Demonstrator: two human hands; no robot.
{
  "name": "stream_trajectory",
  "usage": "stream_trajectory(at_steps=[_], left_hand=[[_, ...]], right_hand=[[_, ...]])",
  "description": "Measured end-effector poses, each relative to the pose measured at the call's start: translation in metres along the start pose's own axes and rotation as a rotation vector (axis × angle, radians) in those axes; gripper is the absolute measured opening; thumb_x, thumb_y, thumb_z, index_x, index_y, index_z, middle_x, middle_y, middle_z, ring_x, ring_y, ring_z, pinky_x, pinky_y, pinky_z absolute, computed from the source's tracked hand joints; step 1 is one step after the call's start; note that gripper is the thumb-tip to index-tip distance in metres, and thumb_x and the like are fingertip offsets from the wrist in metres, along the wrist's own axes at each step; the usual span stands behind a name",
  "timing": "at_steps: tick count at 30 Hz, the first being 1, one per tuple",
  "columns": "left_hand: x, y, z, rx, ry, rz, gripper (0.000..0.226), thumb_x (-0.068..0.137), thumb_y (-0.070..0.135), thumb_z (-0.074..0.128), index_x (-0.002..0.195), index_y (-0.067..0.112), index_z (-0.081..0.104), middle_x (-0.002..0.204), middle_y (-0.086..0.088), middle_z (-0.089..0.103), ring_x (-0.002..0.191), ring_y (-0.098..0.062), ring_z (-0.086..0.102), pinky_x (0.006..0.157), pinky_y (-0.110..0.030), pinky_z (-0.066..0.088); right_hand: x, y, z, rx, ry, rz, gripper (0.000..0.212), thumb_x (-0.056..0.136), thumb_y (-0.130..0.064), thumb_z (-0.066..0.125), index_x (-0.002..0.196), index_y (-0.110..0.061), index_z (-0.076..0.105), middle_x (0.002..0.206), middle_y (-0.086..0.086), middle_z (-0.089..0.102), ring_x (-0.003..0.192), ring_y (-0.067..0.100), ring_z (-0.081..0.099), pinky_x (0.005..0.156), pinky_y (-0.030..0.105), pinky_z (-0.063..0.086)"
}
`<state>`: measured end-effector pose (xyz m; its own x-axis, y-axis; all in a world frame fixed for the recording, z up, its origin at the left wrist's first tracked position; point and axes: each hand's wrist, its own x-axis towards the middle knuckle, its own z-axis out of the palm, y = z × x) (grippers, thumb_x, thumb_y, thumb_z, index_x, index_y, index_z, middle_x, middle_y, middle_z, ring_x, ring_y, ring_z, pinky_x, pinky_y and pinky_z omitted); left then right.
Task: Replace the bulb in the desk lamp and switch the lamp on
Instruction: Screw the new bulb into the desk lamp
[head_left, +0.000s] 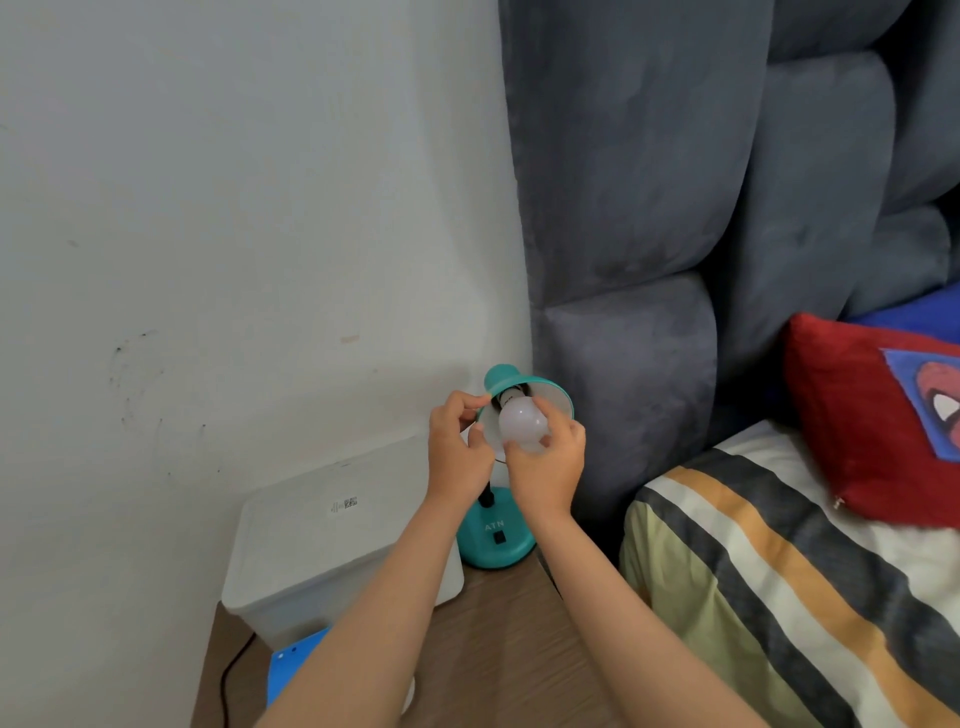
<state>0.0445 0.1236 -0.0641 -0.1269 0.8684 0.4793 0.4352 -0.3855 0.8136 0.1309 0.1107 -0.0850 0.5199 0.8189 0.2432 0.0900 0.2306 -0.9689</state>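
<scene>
A teal desk lamp stands on a wooden bedside table (509, 613), its round base (496, 540) carrying a black switch (500, 537). Its shade (550, 397) is tipped up towards me. A white bulb (522, 423) sits at the socket inside the shade, unlit. My right hand (550, 467) is closed around the bulb from below. My left hand (457, 447) pinches the shade's left rim. How deep the bulb's base sits in the socket is hidden.
A white lidded plastic box (332, 545) sits left of the lamp, with a blue flat item (296, 670) and a black cable (231, 675) near it. A grey padded headboard (649, 208) rises behind. The bed with a striped cover (779, 597) and red cushion (872, 415) lies right.
</scene>
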Motion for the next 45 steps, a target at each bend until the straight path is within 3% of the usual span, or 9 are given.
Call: stream_trajectory(at_steps=[2,9,14,18,22,27,32,38,45], left_hand=[[-0.001,0.000,0.000,0.000,0.002,0.005,0.049,0.083,-0.009,0.045,0.083,0.040,0.049,0.105,-0.008,0.056,0.095,-0.017,0.055,0.083,-0.016,0.042],[-0.001,-0.001,-0.001,0.002,0.001,0.007,0.047,0.083,-0.008,0.047,0.084,0.040,0.049,0.105,-0.009,0.056,0.095,-0.017,0.056,0.084,-0.022,0.046],[0.001,-0.002,0.000,-0.003,0.005,0.004,0.045,0.082,-0.010,0.046,0.086,0.035,0.051,0.104,-0.010,0.057,0.094,-0.018,0.055,0.082,-0.017,0.043],[0.000,-0.002,0.001,0.001,0.003,0.003,0.046,0.082,-0.010,0.045,0.086,0.036,0.051,0.104,-0.008,0.057,0.095,-0.018,0.055,0.083,-0.018,0.044],[0.000,-0.003,-0.001,-0.004,0.001,0.000,0.040,0.082,-0.010,0.045,0.090,0.028,0.053,0.104,-0.010,0.057,0.094,-0.019,0.055,0.082,-0.016,0.042],[0.000,-0.001,0.000,-0.004,-0.001,0.007,0.039,0.083,-0.010,0.046,0.091,0.028,0.053,0.103,-0.009,0.057,0.093,-0.019,0.055,0.081,-0.015,0.042],[-0.001,0.000,0.000,-0.004,0.004,0.006,0.039,0.083,-0.010,0.045,0.091,0.027,0.053,0.103,-0.008,0.057,0.094,-0.018,0.055,0.080,-0.015,0.042],[-0.001,-0.001,-0.001,-0.010,0.001,0.002,0.044,0.082,-0.010,0.046,0.086,0.034,0.052,0.101,-0.009,0.058,0.092,-0.019,0.055,0.082,-0.020,0.044],[0.000,-0.002,0.000,0.001,-0.006,-0.004,0.043,0.082,-0.008,0.047,0.087,0.034,0.052,0.103,-0.009,0.058,0.093,-0.019,0.056,0.084,-0.024,0.047]], right_hand=[[-0.001,0.001,0.001,-0.040,0.018,-0.082,0.056,0.072,0.008,0.066,0.122,-0.016,0.060,0.115,0.006,0.048,0.101,0.017,0.054,0.090,0.024,0.046],[-0.001,0.006,-0.001,-0.155,-0.018,-0.182,0.055,0.073,0.006,0.065,0.122,-0.018,0.060,0.119,0.005,0.049,0.108,0.020,0.055,0.083,0.019,0.042],[-0.002,0.007,0.000,-0.018,-0.049,-0.034,0.079,0.072,-0.002,0.073,0.139,-0.025,0.040,0.123,0.008,0.043,0.104,0.019,0.053,0.093,0.029,0.047],[-0.002,0.010,0.002,0.000,-0.036,-0.006,0.066,0.078,-0.019,0.074,0.136,-0.019,0.044,0.125,0.009,0.054,0.112,0.022,0.056,0.095,0.033,0.049],[-0.001,0.009,0.000,-0.070,-0.023,-0.106,0.054,0.077,-0.006,0.069,0.128,-0.018,0.055,0.128,0.006,0.057,0.118,0.022,0.054,0.100,0.036,0.047],[0.003,0.008,-0.007,-0.213,-0.086,-0.202,0.058,0.076,0.002,0.065,0.129,-0.017,0.055,0.137,0.005,0.049,0.126,0.020,0.047,0.098,0.021,0.038],[0.002,0.009,-0.009,-0.131,-0.122,-0.182,0.051,0.077,0.000,0.069,0.123,-0.020,0.060,0.131,0.008,0.041,0.125,0.020,0.043,0.099,0.036,0.047],[0.003,0.005,-0.010,-0.150,-0.053,-0.246,0.056,0.072,0.007,0.065,0.124,-0.013,0.058,0.127,0.005,0.056,0.117,0.020,0.053,0.098,0.027,0.043],[0.004,0.006,-0.012,-0.125,-0.081,-0.225,0.054,0.073,0.010,0.063,0.122,-0.012,0.059,0.130,0.005,0.051,0.122,0.019,0.049,0.100,0.027,0.043]])
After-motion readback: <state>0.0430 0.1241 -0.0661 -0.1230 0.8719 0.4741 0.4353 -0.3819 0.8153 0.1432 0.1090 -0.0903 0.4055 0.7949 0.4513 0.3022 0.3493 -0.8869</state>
